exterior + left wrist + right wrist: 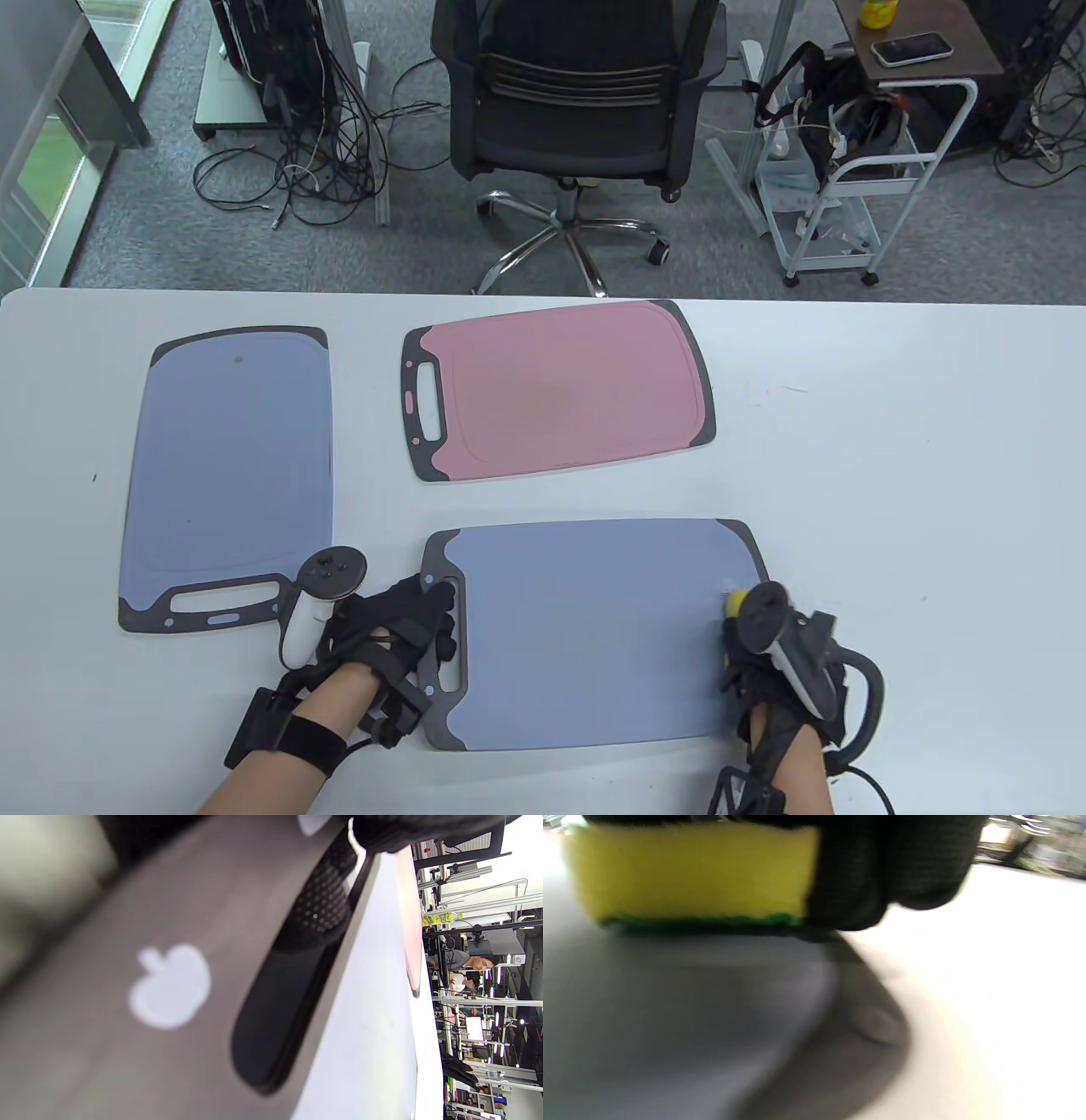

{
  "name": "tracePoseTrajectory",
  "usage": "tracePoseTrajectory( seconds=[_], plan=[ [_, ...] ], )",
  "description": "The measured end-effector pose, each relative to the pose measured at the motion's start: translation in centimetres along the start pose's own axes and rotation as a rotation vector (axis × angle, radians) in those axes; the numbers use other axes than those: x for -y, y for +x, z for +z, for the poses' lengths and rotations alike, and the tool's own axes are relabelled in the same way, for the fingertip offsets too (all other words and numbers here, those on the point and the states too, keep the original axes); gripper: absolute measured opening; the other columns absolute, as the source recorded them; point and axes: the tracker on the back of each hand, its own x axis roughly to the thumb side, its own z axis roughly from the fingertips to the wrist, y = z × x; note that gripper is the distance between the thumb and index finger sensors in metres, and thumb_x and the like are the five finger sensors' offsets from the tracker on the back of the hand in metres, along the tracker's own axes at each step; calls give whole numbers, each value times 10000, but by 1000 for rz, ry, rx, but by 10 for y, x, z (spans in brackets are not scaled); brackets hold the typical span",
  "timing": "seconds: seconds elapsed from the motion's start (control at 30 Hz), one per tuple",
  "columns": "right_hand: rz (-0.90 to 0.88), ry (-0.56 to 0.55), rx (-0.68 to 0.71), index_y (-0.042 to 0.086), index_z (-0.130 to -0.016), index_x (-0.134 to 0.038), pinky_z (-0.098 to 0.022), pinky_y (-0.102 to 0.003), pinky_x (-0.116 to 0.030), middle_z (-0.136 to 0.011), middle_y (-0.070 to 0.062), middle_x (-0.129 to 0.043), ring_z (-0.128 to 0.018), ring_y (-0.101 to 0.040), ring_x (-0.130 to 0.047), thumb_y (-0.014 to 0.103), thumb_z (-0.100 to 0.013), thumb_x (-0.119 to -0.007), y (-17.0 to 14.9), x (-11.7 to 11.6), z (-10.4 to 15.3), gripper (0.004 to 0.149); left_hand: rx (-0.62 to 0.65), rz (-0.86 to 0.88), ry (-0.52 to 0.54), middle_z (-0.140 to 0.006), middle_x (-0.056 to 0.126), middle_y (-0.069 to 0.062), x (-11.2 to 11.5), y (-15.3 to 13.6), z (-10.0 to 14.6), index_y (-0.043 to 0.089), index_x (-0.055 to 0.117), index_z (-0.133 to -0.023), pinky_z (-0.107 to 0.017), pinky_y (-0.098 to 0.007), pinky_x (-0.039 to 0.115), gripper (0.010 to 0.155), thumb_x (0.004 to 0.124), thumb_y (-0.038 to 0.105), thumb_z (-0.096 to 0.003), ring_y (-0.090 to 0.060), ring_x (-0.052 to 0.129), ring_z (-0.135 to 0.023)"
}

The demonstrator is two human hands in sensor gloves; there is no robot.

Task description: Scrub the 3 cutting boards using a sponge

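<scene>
Blue-grey plastic lies at the far left of the counter (891,424): the left blue board (227,475), standing lengthwise with its dark handle end toward me, well apart from both hands. Beside it, further back, the pink board (560,390) lies crosswise, handle slot to the left.

My left hand (399,637) rests on the handle end of the near blue board (594,637), fingers laid over the slot and the dark rim; whether they curl into the slot I cannot tell, but it reads as pinning the board down. The left wrist view shows that dark slot up close, with a pale apple mark on the grey end.

At the right edge of this same board my right hand (764,654) grips the sponge (687,874), fingers (882,870) curled over its end. It is yellow foam with a thin green scouring layer underneath, pressed green-side down on the blue surface, just beside the rounded dark corner.

I judge this to be scrubbing on the near board, and I cannot say whether the other two are done. The next move calls for steady downward pressure and strokes leftward across the face, while the left hand stops the board sliding.
</scene>
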Motion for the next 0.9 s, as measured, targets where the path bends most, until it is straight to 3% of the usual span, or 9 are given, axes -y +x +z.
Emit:
tracePoseTrajectory(
  seconds=[0.07,0.13,0.2,0.3,0.43,0.6,0.73,0.8,0.9],
  plan=[
    [-48,-41,118,78,-1058,-615,-465,-441,-789,-798,-131,-808,-537,-226,-904,563,-514,-711,62,1,19,735,0,-4,4,-707,938,61,0,0,0,167,673,-953,-323,-246,1011,535,692,561,-592,-23,1099,-446],
    [-4,-54,401,86,-1051,-638,-438,-420,-814,-776,-117,-833,-512,-202,-922,584,-512,-707,118,1,39,738,1,-2,1,-709,937,59,0,0,0,165,673,-953,-325,-249,1011,536,692,560,-592,-26,1098,-449],
    [33,-51,550,89,-1061,-612,-455,-421,-804,-786,-117,-816,-527,-200,-911,588,-511,-694,166,-4,66,746,0,-1,-1,-710,937,59,0,0,0,167,671,-954,-325,-249,1011,535,693,560,-592,-26,1099,-450],
    [120,-103,725,117,-1060,-619,-449,-402,-820,-778,-89,-827,-519,-175,-919,607,-501,-686,204,-7,90,746,2,-1,-2,-711,937,57,0,0,1,166,671,-955,-326,-250,1010,535,693,558,-591,-28,1099,-451],
    [68,-89,599,164,-1067,-621,-457,-416,-811,-794,-69,-825,-533,-192,-917,606,-494,-709,173,-5,69,730,1,-2,-3,-711,937,57,0,0,0,166,672,-954,-325,-250,1011,535,693,559,-593,-28,1099,-451],
    [21,-104,152,161,-1060,-633,-456,-426,-808,-789,-67,-828,-535,-204,-918,602,-488,-704,39,-6,17,725,1,-15,7,-705,940,62,0,0,0,168,676,-951,-316,-243,1013,535,692,563,-591,-21,1101,-444],
    [-65,-73,-186,116,-1056,-632,-454,-442,-794,-785,-95,-819,-531,-225,-909,574,-498,-722,-49,-12,6,728,3,-22,11,-702,942,60,1,0,0,165,679,-949,-311,-244,1013,536,692,565,-592,-20,1103,-440],
    [-130,-58,-200,118,-1065,-617,-456,-434,-795,-798,-102,-808,-536,-219,-906,580,-506,-713,-57,-14,9,732,5,-25,14,-703,941,60,1,0,0,165,677,-950,-310,-242,1012,537,692,564,-591,-21,1102,-439],
    [-96,-51,-60,94,-1058,-634,-453,-442,-795,-794,-130,-812,-532,-230,-911,570,-509,-722,-19,-8,12,732,6,-27,16,-703,941,60,1,0,0,166,676,-951,-311,-241,1010,536,692,563,-592,-21,1101,-440]
  ],
)
